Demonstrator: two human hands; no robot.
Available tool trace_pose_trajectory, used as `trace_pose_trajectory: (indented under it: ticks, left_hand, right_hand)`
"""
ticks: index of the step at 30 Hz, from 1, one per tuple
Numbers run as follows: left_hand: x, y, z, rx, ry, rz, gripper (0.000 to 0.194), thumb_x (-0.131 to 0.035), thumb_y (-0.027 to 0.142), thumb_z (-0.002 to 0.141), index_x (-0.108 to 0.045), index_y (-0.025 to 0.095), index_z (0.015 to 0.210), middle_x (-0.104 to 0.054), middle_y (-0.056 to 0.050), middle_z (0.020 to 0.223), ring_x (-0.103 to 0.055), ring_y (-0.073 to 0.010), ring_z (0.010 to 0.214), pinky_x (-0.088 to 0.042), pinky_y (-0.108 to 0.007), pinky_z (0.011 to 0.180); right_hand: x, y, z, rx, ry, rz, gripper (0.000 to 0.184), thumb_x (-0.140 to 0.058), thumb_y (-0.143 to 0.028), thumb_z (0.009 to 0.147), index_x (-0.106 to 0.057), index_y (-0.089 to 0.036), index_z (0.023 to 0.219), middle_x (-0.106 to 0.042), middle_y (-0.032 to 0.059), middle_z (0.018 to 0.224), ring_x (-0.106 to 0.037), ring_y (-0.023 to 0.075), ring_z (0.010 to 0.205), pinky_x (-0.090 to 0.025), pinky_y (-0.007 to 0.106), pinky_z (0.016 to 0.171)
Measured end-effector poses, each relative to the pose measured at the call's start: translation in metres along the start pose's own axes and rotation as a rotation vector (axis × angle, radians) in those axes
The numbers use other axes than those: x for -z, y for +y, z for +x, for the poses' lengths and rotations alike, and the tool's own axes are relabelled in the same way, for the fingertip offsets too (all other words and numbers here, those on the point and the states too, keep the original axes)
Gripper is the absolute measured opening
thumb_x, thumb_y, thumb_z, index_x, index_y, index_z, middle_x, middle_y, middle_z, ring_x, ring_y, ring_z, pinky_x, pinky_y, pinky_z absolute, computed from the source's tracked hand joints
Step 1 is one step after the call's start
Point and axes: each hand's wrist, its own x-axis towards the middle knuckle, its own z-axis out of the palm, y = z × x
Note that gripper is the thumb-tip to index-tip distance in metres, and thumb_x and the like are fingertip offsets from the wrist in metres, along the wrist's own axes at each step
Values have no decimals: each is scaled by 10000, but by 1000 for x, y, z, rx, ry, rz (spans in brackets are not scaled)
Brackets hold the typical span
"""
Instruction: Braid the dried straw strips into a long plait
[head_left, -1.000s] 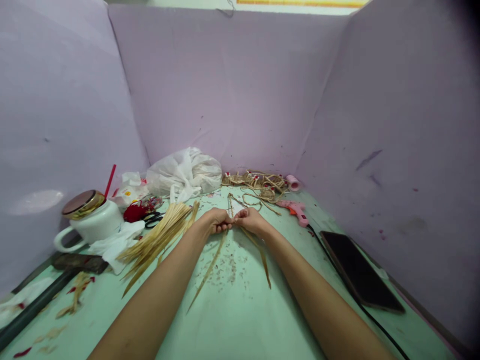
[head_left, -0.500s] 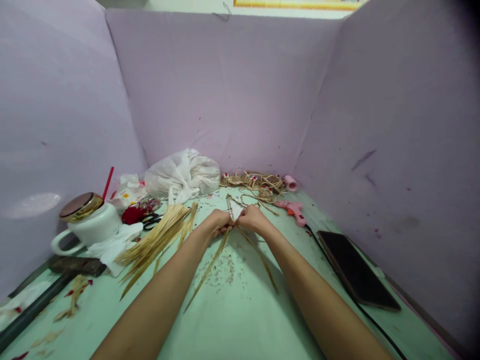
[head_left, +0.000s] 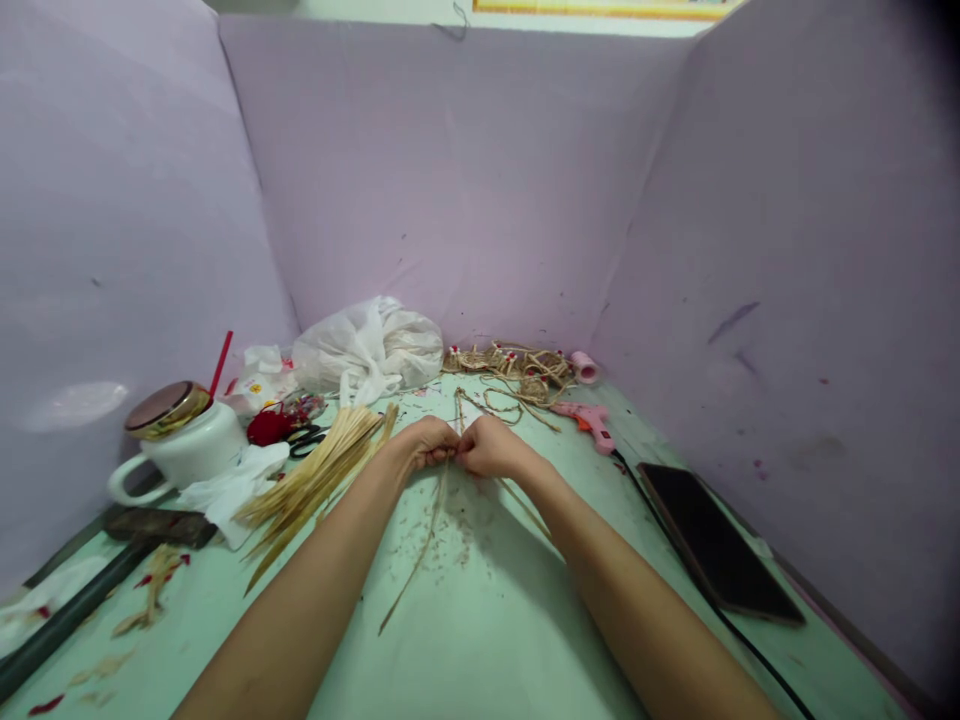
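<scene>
My left hand (head_left: 424,443) and my right hand (head_left: 487,447) meet at the middle of the pale green table (head_left: 480,640). Both are closed, pinching thin dry straw strands (head_left: 420,550) between them. The loose ends trail down toward me across the table; another end runs under my right forearm. A twisted straw cord (head_left: 460,405) leads away from my fingers toward the back. A bundle of straw strips (head_left: 319,475) lies just left of my left hand.
A white mug with a gold lid (head_left: 176,440) stands at the left beside tissue, scissors (head_left: 307,437) and red thread. A white plastic bag (head_left: 367,350), finished straw pieces (head_left: 517,362), a pink glue gun (head_left: 589,420) and a dark phone (head_left: 716,545) lie around. Purple panels wall the table.
My hands have drawn closer together and the right hand has rolled over the strands. The trailing straw ends have swung inward and nearer to each other.
</scene>
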Motion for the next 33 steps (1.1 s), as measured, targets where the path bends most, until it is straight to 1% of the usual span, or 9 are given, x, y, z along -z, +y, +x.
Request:
trace_pose_trajectory:
  ticks: [2, 6, 11, 13, 16, 19, 24, 28, 33]
  left_hand:
    - [3, -1, 1, -13, -55, -34, 202, -580, 253, 540, -417, 150, 482, -320, 56, 352, -217, -24, 310, -100, -176, 344]
    - [6, -2, 2, -76, -197, -154, 149, -576, 238, 525, -468, 136, 538, -392, 48, 416, -206, -12, 319, -75, -178, 340]
    - [3, -2, 0, -98, -165, -205, 138, -569, 216, 520, -461, 132, 532, -416, 44, 440, -225, -5, 326, -94, -161, 335]
    - [2, -1, -1, -106, -167, -202, 123, -563, 207, 524, -467, 130, 529, -413, 43, 436, -226, -6, 327, -102, -157, 332]
    - [0, 0, -5, -108, -171, -184, 119, -573, 203, 529, -489, 120, 516, -415, 39, 430, -225, -5, 328, -107, -156, 328]
    - [0, 4, -11, -101, -136, -125, 131, -589, 208, 540, -499, 119, 505, -396, 43, 402, -238, -10, 319, -118, -156, 328]
    - [5, 13, -21, 1, 0, 184, 185, -607, 236, 554, -481, 141, 459, -320, 51, 305, -255, -47, 283, -150, -186, 317]
    - [8, 20, -26, 49, 54, 254, 223, -619, 193, 531, -432, 152, 419, -328, 46, 295, -280, -57, 303, -191, -191, 327]
    - [-6, 32, -34, -1, 128, 375, 170, -614, 157, 518, -467, 144, 433, -368, 27, 313, -348, -81, 337, -241, -197, 355]
  right_hand:
    - [8, 8, 3, -71, -30, 197, 128, -596, -218, 619, -607, -137, 522, -553, 25, 458, -485, 101, 438, -323, 199, 429]
    - [15, 16, 8, -295, 173, 541, 75, -565, -161, 662, -568, -127, 596, -574, 23, 520, -499, 84, 447, -395, 190, 446]
    - [0, 6, 6, -400, -70, 918, 101, -484, -81, 686, -533, -125, 610, -578, 39, 534, -545, 107, 481, -458, 224, 484]
    - [-5, 5, 5, -397, -84, 907, 132, -475, -60, 667, -518, -124, 561, -546, 27, 487, -499, 90, 426, -424, 203, 432]
    - [-11, 9, 8, -380, 0, 729, 128, -508, -79, 630, -499, -129, 512, -476, -12, 411, -335, 42, 321, -260, 169, 314]
    - [-15, 17, 12, -373, 68, 601, 128, -550, -121, 596, -487, -137, 486, -404, -46, 351, -244, 30, 299, -154, 184, 297]
    - [-19, 24, 15, -339, 110, 522, 153, -572, -158, 567, -460, -152, 463, -329, -73, 326, -239, 34, 301, -147, 192, 314]
    - [-20, 23, 13, -309, 74, 545, 151, -551, -155, 575, -459, -150, 455, -339, -69, 328, -225, 33, 301, -139, 195, 324]
    - [-21, 24, 13, -305, 60, 674, 103, -537, -133, 566, -475, -148, 485, -378, -65, 337, -219, 30, 299, -125, 190, 316]
